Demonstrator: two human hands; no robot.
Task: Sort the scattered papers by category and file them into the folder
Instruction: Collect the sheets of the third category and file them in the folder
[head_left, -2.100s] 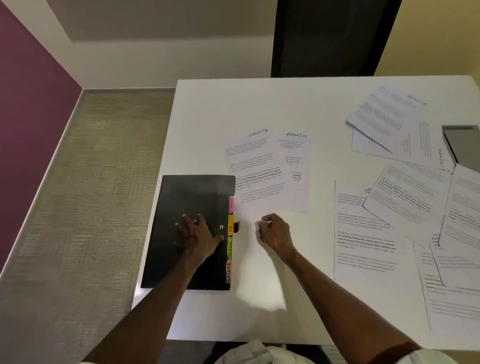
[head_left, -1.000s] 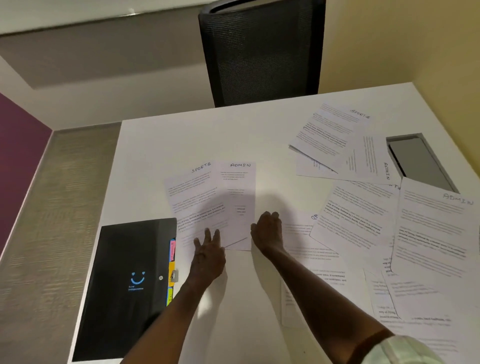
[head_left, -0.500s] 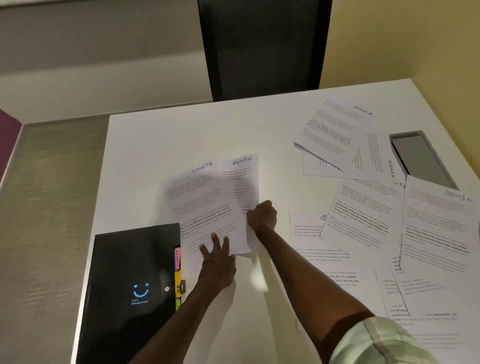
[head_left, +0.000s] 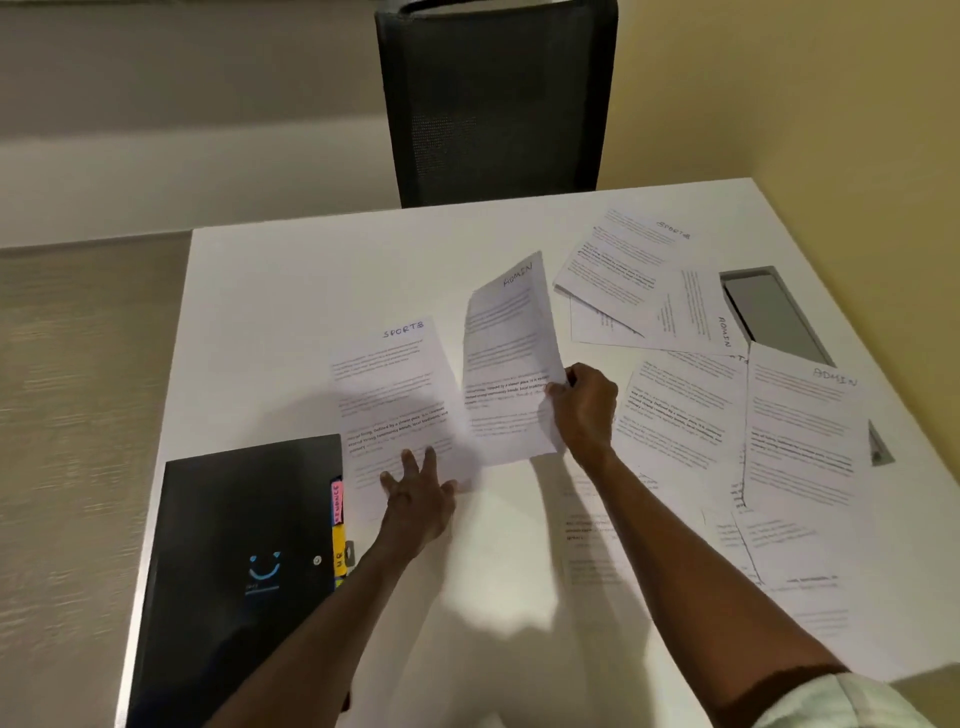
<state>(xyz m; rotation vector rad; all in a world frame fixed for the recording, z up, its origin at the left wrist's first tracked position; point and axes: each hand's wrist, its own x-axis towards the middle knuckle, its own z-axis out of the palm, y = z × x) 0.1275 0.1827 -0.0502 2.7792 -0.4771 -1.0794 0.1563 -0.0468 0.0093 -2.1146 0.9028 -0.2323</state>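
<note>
nearest, our black folder (head_left: 244, 561) lies shut at the table's (head_left: 291, 291) left edge; our left hand (head_left: 415, 499) presses flat on the sports sheet (head_left: 389, 395); our right hand (head_left: 584, 410) pinches the admin sheet (head_left: 506, 364), lifted; beyond, scattered papers (head_left: 675, 415).

My right hand (head_left: 584, 408) has pinched the ADMIN sheet (head_left: 506, 364) by its right edge and lifted it off the surface (head_left: 291, 291), clear of the SPORTS sheet (head_left: 395, 395) it lay under. My left hand (head_left: 418, 493) now presses flat on that sheet's lower edge.
</note>
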